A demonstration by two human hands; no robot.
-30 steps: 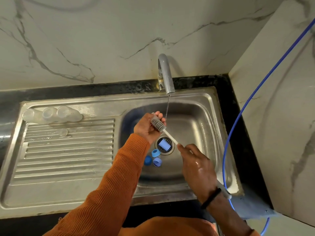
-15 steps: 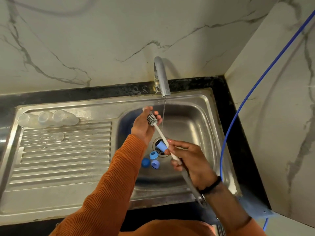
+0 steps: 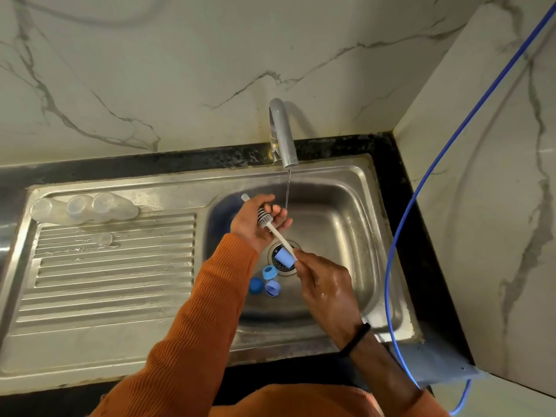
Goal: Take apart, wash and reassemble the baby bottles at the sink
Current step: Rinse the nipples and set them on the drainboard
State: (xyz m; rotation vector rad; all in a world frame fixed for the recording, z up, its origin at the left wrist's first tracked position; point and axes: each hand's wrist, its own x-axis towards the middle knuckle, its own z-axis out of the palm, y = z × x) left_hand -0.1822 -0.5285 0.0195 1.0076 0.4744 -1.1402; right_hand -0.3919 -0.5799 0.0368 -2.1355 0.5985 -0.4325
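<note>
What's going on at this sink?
A person is washing baby-bottle parts under a thin stream from the tap. The right hand holds the handle of a bottle brush, and its bristle head lies in the left hand, which also holds a small clear piece. Four blue parts sit near the drain. Clear bottles lie on the drainboard.

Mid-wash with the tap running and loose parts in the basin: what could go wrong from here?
1. The blue caps lie loose right beside the drain; running water from the tap may push them onto it and slow the draining.
2. The left hand holds a small clear part around the brush; being wet, it may slip into the basin.
3. The clear bottles lie on their sides on the drainboard and might roll.
</note>
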